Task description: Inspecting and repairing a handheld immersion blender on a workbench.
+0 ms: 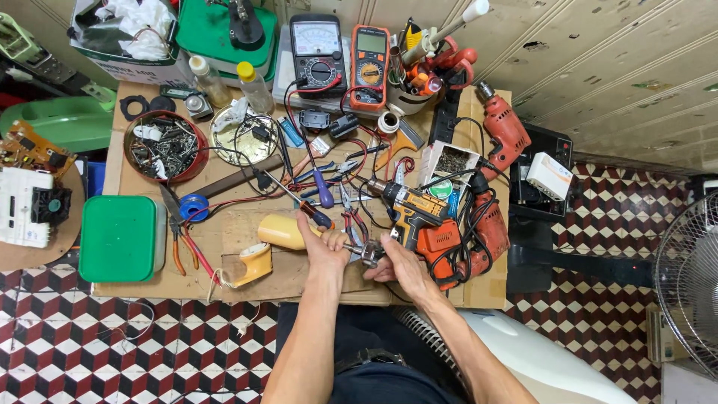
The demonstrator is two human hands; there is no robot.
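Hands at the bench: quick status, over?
Left hand and right hand both gripping a small metal part. Cream housing beside left hand. Cordless drill, cables crowd close.

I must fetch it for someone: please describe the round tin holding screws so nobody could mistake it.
Start at the cardboard-covered worktable. In its far left part, behind the green lidded box, stands the red round tin. Unlike the shiny tin beside it, it is red-walled and full of metal bits.

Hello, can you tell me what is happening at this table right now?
A person works at a cluttered workbench. The left hand and right hand meet on a small metal part, just in front of a yellow and black cordless drill. A cream plastic housing lies beside the left hand.
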